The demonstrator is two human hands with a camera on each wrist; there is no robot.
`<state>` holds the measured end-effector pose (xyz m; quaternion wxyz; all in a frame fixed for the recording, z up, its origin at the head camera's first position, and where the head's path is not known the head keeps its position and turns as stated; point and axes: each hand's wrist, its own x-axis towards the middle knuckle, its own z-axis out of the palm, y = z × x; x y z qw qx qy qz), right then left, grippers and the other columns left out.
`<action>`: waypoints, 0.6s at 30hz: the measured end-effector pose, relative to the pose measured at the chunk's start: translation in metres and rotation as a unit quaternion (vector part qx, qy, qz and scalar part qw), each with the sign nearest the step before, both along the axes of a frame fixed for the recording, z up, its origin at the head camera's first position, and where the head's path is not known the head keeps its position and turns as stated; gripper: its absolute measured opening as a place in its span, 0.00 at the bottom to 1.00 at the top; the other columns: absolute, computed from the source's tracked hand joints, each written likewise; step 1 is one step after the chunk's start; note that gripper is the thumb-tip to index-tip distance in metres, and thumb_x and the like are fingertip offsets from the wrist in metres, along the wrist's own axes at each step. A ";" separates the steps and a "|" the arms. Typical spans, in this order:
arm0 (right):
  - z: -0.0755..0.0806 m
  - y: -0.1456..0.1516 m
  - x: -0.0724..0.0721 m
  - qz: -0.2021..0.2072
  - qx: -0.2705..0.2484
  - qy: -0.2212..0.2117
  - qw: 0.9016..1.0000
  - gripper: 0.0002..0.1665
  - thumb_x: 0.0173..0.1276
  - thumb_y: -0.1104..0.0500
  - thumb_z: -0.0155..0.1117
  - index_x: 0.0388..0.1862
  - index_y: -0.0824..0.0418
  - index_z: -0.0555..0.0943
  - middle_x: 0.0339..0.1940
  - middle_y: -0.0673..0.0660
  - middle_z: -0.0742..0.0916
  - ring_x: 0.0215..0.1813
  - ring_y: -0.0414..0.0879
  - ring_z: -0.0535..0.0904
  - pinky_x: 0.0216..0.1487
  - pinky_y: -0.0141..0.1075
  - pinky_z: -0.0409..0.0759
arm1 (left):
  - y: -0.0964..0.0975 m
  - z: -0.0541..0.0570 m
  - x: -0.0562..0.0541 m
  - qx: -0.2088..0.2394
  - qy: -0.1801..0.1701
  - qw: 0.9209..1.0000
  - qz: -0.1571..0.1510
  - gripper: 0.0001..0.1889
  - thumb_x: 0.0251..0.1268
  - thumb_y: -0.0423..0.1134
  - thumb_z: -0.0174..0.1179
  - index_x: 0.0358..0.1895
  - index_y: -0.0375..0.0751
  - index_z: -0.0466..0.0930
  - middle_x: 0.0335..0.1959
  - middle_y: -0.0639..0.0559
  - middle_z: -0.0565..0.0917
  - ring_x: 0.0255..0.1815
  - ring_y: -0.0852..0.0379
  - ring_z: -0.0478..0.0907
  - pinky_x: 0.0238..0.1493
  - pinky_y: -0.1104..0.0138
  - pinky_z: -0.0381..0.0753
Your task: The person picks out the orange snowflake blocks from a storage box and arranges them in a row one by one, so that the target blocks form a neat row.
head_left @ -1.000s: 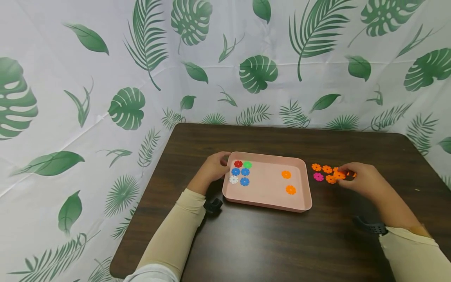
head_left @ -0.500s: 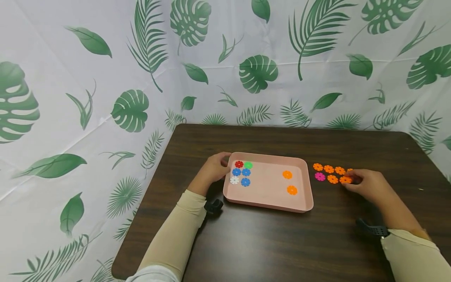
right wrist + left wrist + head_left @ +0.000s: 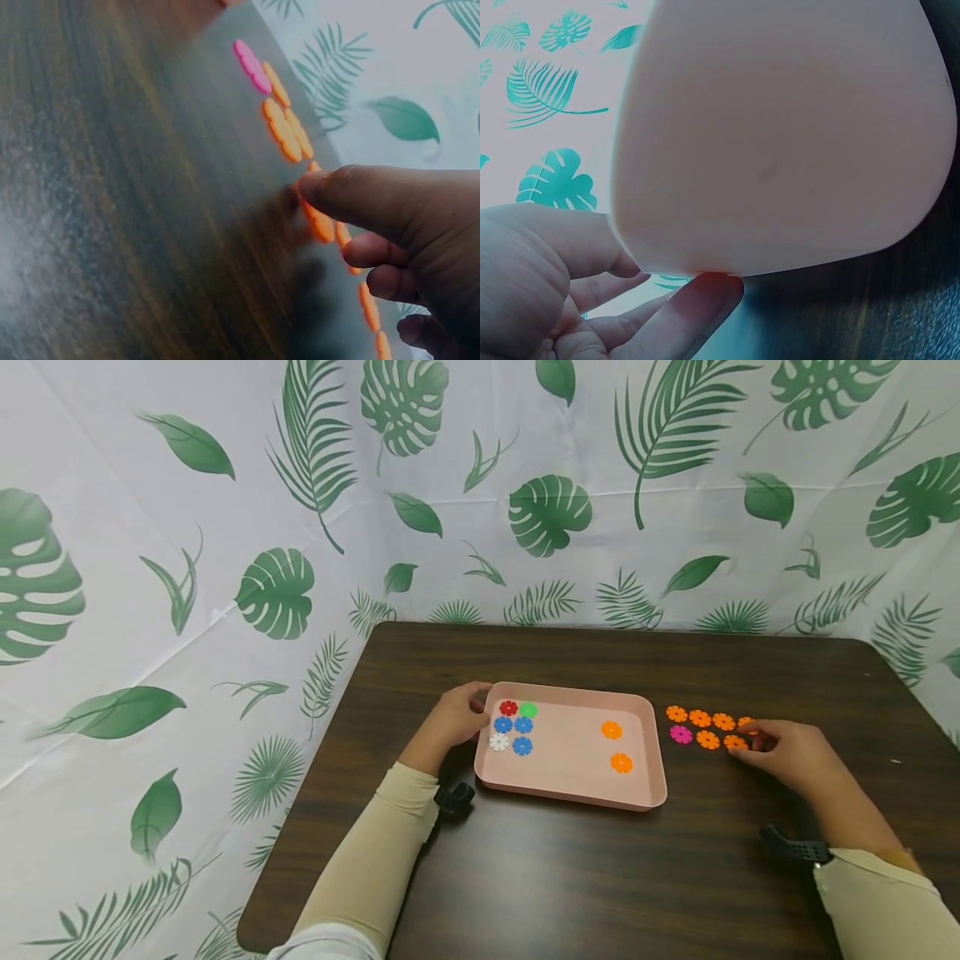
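Note:
My left hand (image 3: 452, 718) holds the left end of a shallow pink tray (image 3: 562, 756); in the left wrist view its thumb (image 3: 705, 300) presses the tray's edge. My right hand (image 3: 791, 756) is at the table beyond the tray's right end. Its thumb and fingers are at an orange notched interlocking disc (image 3: 733, 742), the last in the near row. In the right wrist view the thumb overlaps this disc (image 3: 321, 225). A magenta disc (image 3: 680, 734) begins that row, and more orange discs (image 3: 700, 718) form the row behind. The right fingers partly hide the rightmost discs.
Inside the tray, at its left, lie red (image 3: 508, 708), green (image 3: 528, 710), white (image 3: 498, 742) and several blue discs (image 3: 522, 746). Two orange discs (image 3: 621, 763) lie toward its right. A leaf-patterned cloth (image 3: 465, 527) hangs behind the dark wooden table (image 3: 562, 877).
The right hand has moved right and slightly nearer, and the orange disc at its fingertips now lies in the near row. The left hand and the tray have stayed put.

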<state>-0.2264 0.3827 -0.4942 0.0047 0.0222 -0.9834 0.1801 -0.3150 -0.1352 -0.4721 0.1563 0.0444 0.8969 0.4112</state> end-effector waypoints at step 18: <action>0.046 -0.124 -0.034 0.171 0.003 0.053 0.984 0.22 0.64 0.55 0.78 0.54 0.62 0.88 0.40 0.55 0.87 0.43 0.55 0.79 0.44 0.51 0.82 | 0.002 0.002 0.001 0.005 -0.009 1.000 0.009 0.33 0.68 0.35 0.65 0.76 0.53 0.70 0.56 0.42 0.82 0.39 0.50 0.85 0.42 0.57 0.89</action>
